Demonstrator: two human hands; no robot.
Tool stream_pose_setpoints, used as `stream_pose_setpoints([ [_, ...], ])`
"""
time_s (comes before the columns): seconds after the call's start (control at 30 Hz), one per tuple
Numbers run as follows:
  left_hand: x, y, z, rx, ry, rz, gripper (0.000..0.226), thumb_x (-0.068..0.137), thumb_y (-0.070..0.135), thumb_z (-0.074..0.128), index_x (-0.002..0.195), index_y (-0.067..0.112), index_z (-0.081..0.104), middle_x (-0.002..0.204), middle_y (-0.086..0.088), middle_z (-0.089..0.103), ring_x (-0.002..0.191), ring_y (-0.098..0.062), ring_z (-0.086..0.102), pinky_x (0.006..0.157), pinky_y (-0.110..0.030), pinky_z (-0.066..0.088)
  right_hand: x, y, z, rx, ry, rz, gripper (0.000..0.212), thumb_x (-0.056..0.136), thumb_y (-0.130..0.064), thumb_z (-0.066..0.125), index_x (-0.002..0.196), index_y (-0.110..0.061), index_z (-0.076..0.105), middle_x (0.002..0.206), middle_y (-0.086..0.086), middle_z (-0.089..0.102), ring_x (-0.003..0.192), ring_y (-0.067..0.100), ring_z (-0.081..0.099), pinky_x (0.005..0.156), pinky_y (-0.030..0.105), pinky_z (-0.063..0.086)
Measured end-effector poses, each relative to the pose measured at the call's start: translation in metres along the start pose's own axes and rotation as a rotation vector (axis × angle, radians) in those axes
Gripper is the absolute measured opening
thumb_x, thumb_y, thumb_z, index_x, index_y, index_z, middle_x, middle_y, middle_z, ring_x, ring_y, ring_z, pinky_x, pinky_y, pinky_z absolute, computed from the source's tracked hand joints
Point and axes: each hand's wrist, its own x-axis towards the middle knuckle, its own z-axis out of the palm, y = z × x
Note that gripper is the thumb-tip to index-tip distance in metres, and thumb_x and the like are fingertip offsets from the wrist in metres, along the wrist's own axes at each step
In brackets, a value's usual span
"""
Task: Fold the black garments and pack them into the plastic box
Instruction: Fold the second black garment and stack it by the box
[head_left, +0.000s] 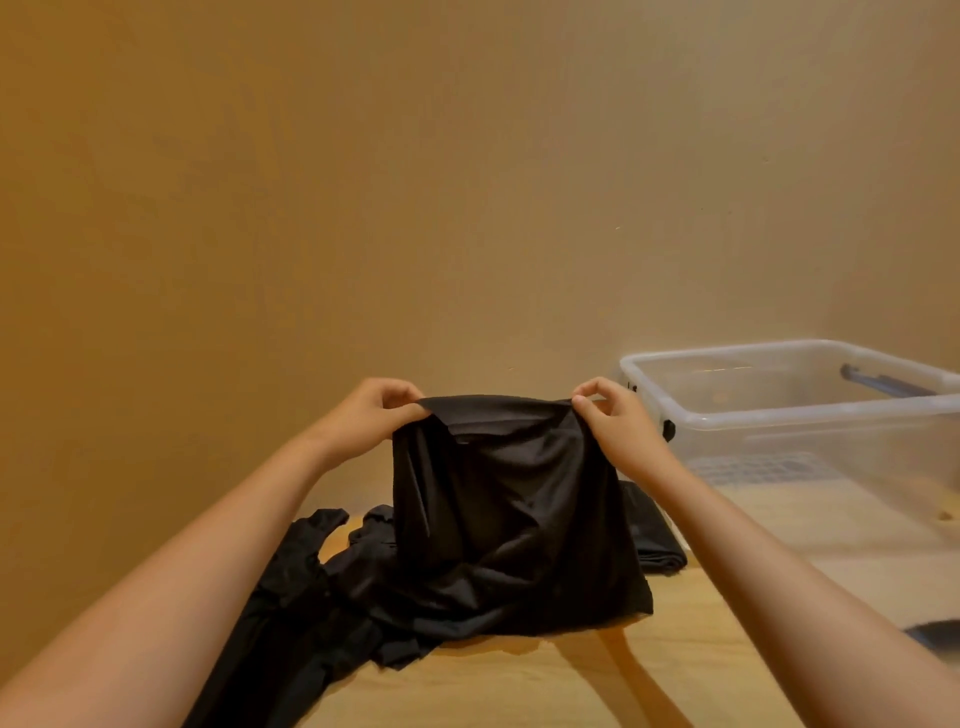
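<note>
Under the clear plastic box (810, 410), wooden table (571, 686). Left of the box, heap of black garments (311, 587) on the wood. Just left of the box, raised over that heap, one black garment (509, 509), top edge pinched by left hand (374, 415) and right hand (618, 421), hands apart at its corners.

Black garment (511, 499) between both hands (371, 413) (613, 418)

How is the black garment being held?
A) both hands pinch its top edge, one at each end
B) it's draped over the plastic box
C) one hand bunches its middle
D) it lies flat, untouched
A: the left hand and right hand each pinch an end of the top edge of the black garment.
</note>
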Motion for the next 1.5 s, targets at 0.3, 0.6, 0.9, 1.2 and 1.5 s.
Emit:
stream_pose_setpoints([
  [0.3, -0.010, 0.024, 0.041, -0.107, -0.157, -0.007, 0.024, 0.092, 0.027, 0.064, 0.097, 0.004, 0.070, 0.097, -0.018, 0.071, 0.089, -0.030, 0.069, 0.083, -0.039, 0.054, -0.043, -0.025, 0.061, 0.001, -0.385, -0.126, 0.023, 0.090, -0.029, 0.065, 0.111, -0.020, 0.065, 0.096, -0.007, 0.068, 0.087, 0.006, 0.064, 0.076, 0.029, 0.053],
  [0.6, -0.024, -0.010, 0.029, 0.135, -0.260, -0.062, 0.013, 0.085, -0.001, 0.059, 0.083, 0.011, 0.064, 0.082, -0.003, 0.065, 0.075, -0.013, 0.061, 0.075, -0.028, 0.049, -0.031, -0.024, 0.027, 0.128, -0.365, -0.095, 0.013, 0.093, -0.014, 0.061, 0.099, -0.011, 0.072, 0.089, 0.000, 0.073, 0.086, 0.009, 0.069, 0.071, 0.017, 0.052],
  [0.9, -0.025, -0.028, 0.005, 0.074, -0.121, -0.100, 0.017, 0.097, 0.008, 0.054, 0.095, 0.012, 0.071, 0.098, -0.006, 0.073, 0.093, -0.015, 0.068, 0.080, -0.024, 0.052, -0.018, -0.028, -0.005, 0.134, -0.285, -0.080, 0.021, 0.099, -0.020, 0.051, 0.095, -0.015, 0.071, 0.090, 0.002, 0.073, 0.087, 0.015, 0.068, 0.077, 0.025, 0.056],
  [1.2, -0.023, -0.002, -0.008, 0.017, 0.151, -0.040, 0.029, 0.103, 0.024, 0.045, 0.097, 0.006, 0.068, 0.099, -0.019, 0.067, 0.087, -0.023, 0.061, 0.075, -0.029, 0.044, -0.007, -0.040, -0.005, 0.134, -0.007, -0.048, 0.025, 0.103, -0.026, 0.040, 0.086, -0.016, 0.055, 0.084, 0.003, 0.056, 0.082, 0.019, 0.055, 0.085, 0.046, 0.051],
  [1.5, -0.017, 0.039, -0.030, 0.036, 0.351, 0.051, 0.024, 0.098, 0.026, 0.056, 0.080, 0.013, 0.066, 0.080, -0.008, 0.067, 0.073, -0.022, 0.063, 0.058, -0.033, 0.048, -0.005, -0.059, -0.025, 0.119, 0.151, -0.086, 0.027, 0.104, -0.024, 0.039, 0.095, -0.005, 0.056, 0.083, 0.005, 0.056, 0.078, 0.016, 0.053, 0.069, 0.029, 0.044],
])
